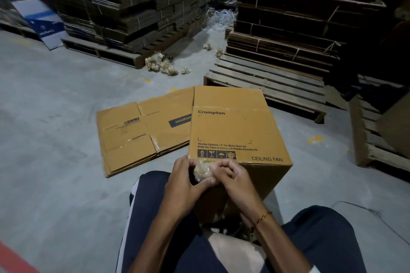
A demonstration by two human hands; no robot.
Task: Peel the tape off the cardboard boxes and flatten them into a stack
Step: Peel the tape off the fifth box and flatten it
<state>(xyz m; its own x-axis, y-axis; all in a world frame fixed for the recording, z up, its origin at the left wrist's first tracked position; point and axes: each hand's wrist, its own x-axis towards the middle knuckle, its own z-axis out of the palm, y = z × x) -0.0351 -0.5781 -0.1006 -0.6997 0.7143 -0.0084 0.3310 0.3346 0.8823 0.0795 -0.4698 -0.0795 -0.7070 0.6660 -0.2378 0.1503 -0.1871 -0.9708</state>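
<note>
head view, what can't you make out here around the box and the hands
- Near bottom of the standing box: head view, hidden behind both hands and the forearms.
- Tape wad: mostly covered by the left hand and right hand; its extent is unclear.
- Small print on the flattened boxes: too small and upside down.
- Dark stacks behind: too dim for detail.

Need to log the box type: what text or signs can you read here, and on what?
"Crompton": upright box, top left.
"CEILING FAN": same box, bottom right.
"This Box Contains...": fine print, partly blurred.
Four handling pictograms: same box.
"Crompton", upside down and sideways: flattened boxes.
Blue-white carton: unreadable.
</note>
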